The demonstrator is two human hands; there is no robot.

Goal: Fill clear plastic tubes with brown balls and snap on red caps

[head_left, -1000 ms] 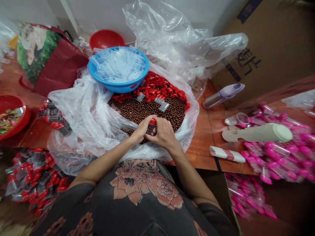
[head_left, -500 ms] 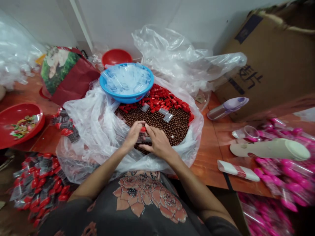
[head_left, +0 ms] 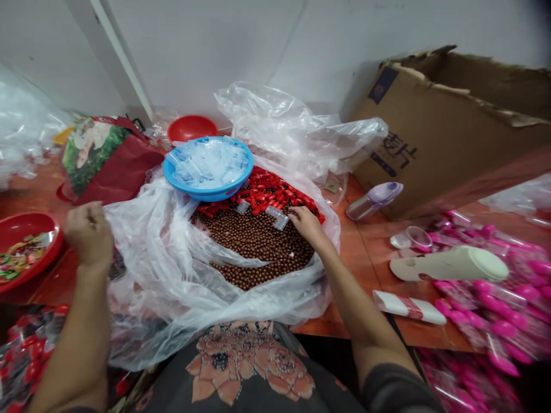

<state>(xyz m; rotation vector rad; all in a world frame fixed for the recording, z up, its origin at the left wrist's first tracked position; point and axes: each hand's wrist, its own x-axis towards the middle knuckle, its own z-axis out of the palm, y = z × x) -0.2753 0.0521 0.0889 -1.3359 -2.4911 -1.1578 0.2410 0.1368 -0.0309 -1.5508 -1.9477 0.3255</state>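
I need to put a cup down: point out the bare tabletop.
Bare tabletop shows between the ball-filled bag, purple-lidded bottle and pale flask; a smaller patch lies behind the left red bowl. Pink-capped tubes crowd the right end.

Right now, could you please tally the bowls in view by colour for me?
Red round plastic bowls: 2
Blue round plastic bowl: 1
Total: 3
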